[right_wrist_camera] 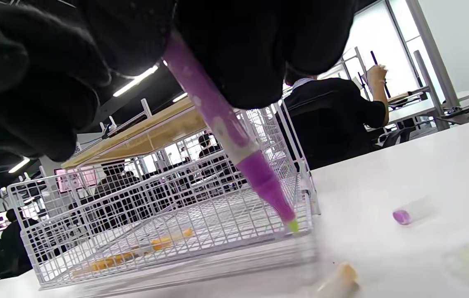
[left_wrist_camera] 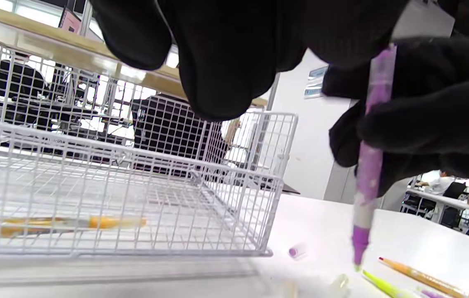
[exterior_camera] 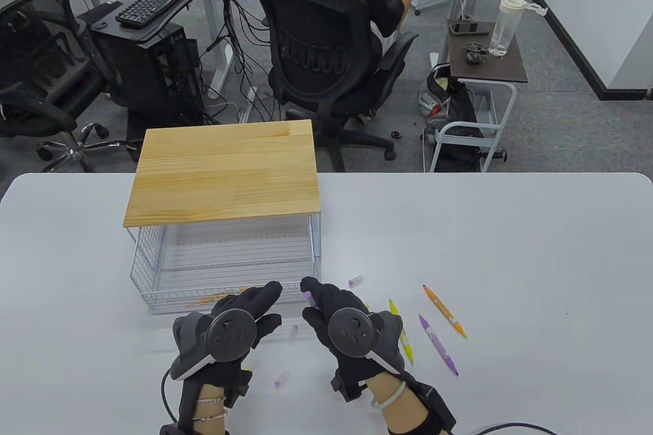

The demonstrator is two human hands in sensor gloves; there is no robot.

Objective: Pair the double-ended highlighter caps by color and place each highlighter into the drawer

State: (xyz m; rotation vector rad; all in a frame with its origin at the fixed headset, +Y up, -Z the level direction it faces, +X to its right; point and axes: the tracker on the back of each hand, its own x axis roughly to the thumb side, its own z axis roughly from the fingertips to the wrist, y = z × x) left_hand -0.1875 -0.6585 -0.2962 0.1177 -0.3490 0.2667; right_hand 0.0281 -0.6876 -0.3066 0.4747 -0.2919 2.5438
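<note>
Right hand: my right hand (exterior_camera: 352, 325) has its fingers curled round a purple highlighter (right_wrist_camera: 234, 136), tip pointing down and uncapped, just off the near right corner of the drawer; I hold it upright, I judge, so a cap can go straight onto the exposed end.
Left hand: my left hand (exterior_camera: 232, 325) sits beside it with fingers reaching toward the drawer's front rail; the wrist view shows dark fingertips and nothing plainly pinched, so I cannot tell whether it holds a cap.
Held pen, detail: in the left wrist view the purple barrel hangs nearly vertical, its tip close over the table (exterior_camera: 510, 231).
Drawer: the white wire drawer (exterior_camera: 153, 261) is pulled out toward me from under the wooden top (exterior_camera: 224, 175); one orange highlighter (right_wrist_camera: 135, 250) already lies along its floor near the front.
Loose caps: a clear cap with purple end (exterior_camera: 355, 281) lies just right of the drawer; another purple cap (exterior_camera: 281, 379) lies near me between the wrists, and a pale one (exterior_camera: 294, 331) between the hands.
Waiting pens: to the right lie a yellow-green highlighter (exterior_camera: 403, 335), a second purple one (exterior_camera: 438, 346) and an orange one (exterior_camera: 445, 311), apart from each other, within easy reach.
Progress, my judgement: one pen stowed, one in hand, three left.
Next, my judgement: fit a purple cap, then lay the pen in the drawer.
</note>
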